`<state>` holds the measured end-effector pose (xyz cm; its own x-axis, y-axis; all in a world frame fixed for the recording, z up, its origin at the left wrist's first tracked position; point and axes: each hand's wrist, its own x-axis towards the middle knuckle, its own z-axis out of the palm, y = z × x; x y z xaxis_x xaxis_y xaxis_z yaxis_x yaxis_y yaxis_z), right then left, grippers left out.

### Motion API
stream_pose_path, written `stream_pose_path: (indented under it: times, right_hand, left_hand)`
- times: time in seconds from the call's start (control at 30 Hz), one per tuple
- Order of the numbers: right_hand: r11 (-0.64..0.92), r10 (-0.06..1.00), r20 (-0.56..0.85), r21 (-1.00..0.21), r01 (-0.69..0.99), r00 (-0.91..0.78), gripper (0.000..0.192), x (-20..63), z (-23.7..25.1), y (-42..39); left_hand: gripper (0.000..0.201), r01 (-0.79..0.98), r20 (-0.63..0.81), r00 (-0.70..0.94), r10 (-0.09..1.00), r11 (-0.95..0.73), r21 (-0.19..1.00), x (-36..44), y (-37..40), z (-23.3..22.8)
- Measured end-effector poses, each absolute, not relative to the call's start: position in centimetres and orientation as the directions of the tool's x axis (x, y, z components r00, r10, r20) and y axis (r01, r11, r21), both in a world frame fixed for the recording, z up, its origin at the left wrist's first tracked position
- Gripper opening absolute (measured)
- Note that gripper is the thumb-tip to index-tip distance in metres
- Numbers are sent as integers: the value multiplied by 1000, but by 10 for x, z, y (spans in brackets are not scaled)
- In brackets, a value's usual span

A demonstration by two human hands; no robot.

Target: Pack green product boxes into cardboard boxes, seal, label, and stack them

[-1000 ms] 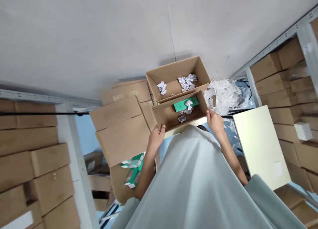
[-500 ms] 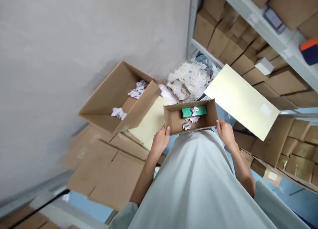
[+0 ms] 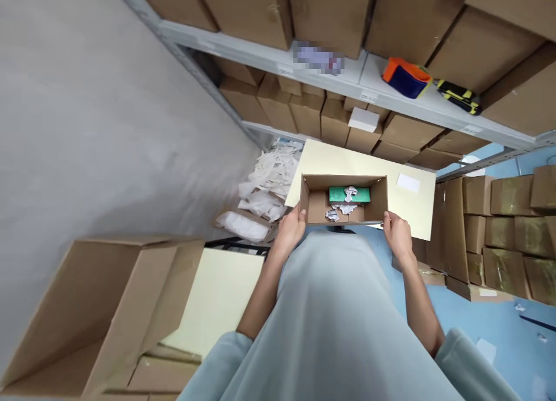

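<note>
Between my hands is a small open cardboard box (image 3: 315,207), its top facing up. My left hand (image 3: 292,229) is closed on its left end, thumb at the near corner. Gripping the right end in the same way is my right hand (image 3: 397,234). Inside lies a green carton (image 3: 362,194) along the far wall. One crumpled paper piece (image 3: 350,193) rests on the carton, and more crumpled paper (image 3: 332,215) lies on the box floor in front of it. The box is held over the near edge of a pale yellow board (image 3: 369,161).
A large open cardboard box (image 3: 99,291) stands at lower left beside another pale board (image 3: 221,291). White paper scraps (image 3: 278,169) are heaped by the wall. Shelves of cartons (image 3: 330,18) run across the back, holding an orange-and-blue item (image 3: 406,77). Stacked cartons (image 3: 504,227) stand at right.
My view has swung to the right, and the large box has shifted to the lower left. Both hands still hold the small box, which is now in front of the pale board.
</note>
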<state>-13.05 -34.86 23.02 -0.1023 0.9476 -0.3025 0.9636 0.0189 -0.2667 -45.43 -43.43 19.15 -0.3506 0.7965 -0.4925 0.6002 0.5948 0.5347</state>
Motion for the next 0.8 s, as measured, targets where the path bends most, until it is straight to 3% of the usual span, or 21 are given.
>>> stream_pose_path:
  times: [0.23, 0.33, 0.43, 0.57, 0.7, 0.8]
  right_hand:
    - [-77, 938, -346, -255, 964, -17, 47, -91, 222, -291]
    - [-131, 933, -360, -311, 941, 11, 42, -84, 219, -278]
    - [-159, 957, -288, -412, 897, 38, 44, -87, 216, -254]
    - [-80, 989, -150, -464, 882, 11, 53, -100, 208, -197]
    - [10, 994, -86, -486, 874, -60, 44, -109, 197, -144]
    - [43, 993, -71, -524, 851, -94, 39, -114, 191, -126]
  left_hand:
    - [53, 559, -487, -322, 812, 578, 594, -418, -335, 174]
    - [55, 560, -474, -318, 821, 566, 604, -420, -329, 177]
    - [58, 591, -472, -313, 824, 558, 583, -427, -335, 183]
    - [61, 637, -431, -348, 833, 547, 543, -427, -347, 184]
    - [59, 651, -370, -412, 833, 553, 519, -422, -357, 175]
    - [58, 647, -327, -375, 867, 498, 578, -419, -363, 170]
